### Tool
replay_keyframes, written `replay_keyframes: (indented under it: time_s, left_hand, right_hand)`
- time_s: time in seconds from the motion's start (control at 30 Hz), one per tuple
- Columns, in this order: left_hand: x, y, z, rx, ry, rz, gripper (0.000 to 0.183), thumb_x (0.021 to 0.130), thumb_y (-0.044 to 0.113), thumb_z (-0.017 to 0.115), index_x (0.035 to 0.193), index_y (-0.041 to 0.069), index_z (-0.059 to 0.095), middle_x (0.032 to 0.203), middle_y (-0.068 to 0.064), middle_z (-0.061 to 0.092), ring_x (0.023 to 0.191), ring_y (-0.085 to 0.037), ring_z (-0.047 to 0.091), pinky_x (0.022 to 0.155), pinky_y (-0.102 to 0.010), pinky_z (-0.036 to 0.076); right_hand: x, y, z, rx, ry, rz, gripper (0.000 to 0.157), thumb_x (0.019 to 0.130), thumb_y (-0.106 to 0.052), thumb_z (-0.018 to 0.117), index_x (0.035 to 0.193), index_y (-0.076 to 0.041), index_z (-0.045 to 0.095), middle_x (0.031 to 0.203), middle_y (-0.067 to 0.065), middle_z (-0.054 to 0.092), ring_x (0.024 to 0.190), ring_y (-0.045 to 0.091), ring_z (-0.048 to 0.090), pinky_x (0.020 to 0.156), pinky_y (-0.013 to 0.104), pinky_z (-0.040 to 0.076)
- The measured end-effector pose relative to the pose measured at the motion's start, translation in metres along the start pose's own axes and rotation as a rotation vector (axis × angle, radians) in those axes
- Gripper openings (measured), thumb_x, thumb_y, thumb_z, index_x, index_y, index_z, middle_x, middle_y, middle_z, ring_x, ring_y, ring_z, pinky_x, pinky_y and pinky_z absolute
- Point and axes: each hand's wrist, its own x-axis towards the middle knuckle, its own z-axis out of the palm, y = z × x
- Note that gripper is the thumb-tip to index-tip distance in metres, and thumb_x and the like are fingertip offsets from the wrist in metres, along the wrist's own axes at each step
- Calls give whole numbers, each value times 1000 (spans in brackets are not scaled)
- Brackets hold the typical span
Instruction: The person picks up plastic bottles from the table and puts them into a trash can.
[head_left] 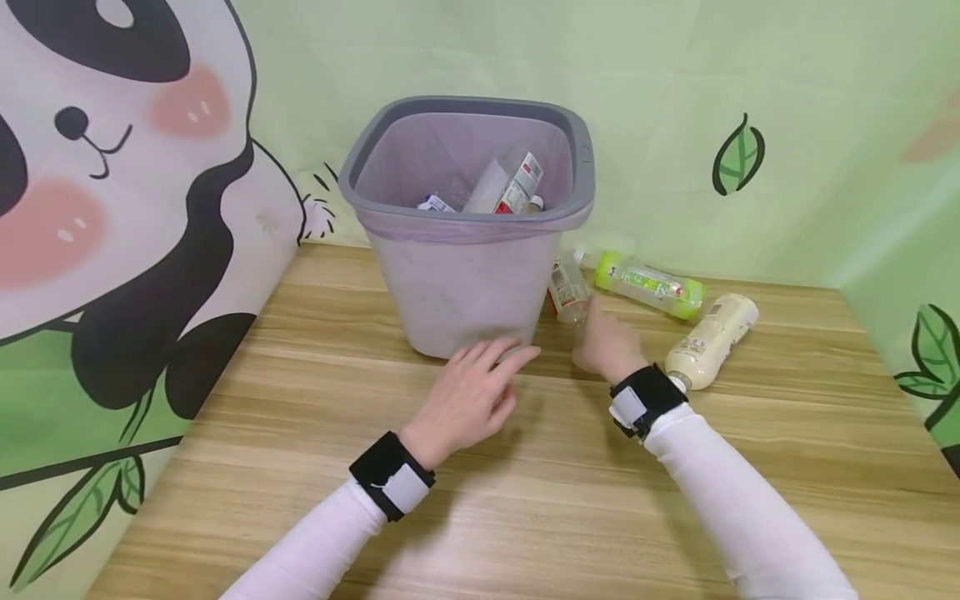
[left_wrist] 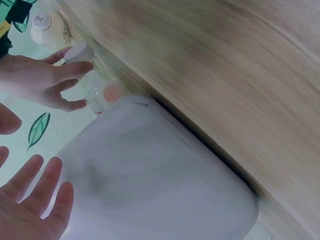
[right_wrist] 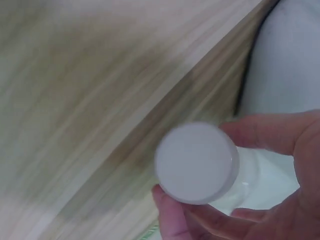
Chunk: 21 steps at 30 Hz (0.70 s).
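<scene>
My right hand [head_left: 609,340] pinches a clear plastic bottle [head_left: 568,290] by its white cap [right_wrist: 195,162], thumb on one side and fingers on the other. The bottle lies on the table against the right side of the bin, its red-edged label showing; in the head view my hand hides the cap. My left hand [head_left: 467,393] holds nothing, its fingers loosely spread close to the front of the bin [head_left: 457,287].
A lined grey rim [head_left: 465,212] tops the bin, which contains several used bottles [head_left: 491,187]. To its right lie a green-labelled clear bottle [head_left: 648,285] and a cream-coloured bottle [head_left: 708,342], the latter near my right wrist. A printed panda backdrop [head_left: 645,100] stands behind.
</scene>
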Motion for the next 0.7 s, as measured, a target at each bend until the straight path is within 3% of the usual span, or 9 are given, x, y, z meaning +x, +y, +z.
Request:
replay_keyframes:
  time_s: [0.17,0.47,0.7]
  left_hand:
    - [-2,1,0,-8,-9,-5,55,82,15,57,136,15,46,129,-8,52,111,-24,53,94,-39,45]
    - [-5,1,-1,-28,-9,-8,59,80,13,62,137,15,46,129,-8,51,110,-24,54,94,-40,45]
    - [-6,2,0,-55,-16,-21,59,80,11,62,136,15,46,128,-10,51,108,-25,54,92,-40,47]
  right_hand:
    - [-21,-1,-3,8,-20,-23,72,70,-16,68,129,2,31,92,23,61,62,33,58,44,41,46]
    - [-63,0,-9,22,-93,-38,87,75,-20,67,141,7,18,90,27,61,66,36,59,51,44,48]
    - [-75,1,-11,37,-120,-37,94,72,-21,71,142,6,12,87,27,60,60,31,56,46,40,44]
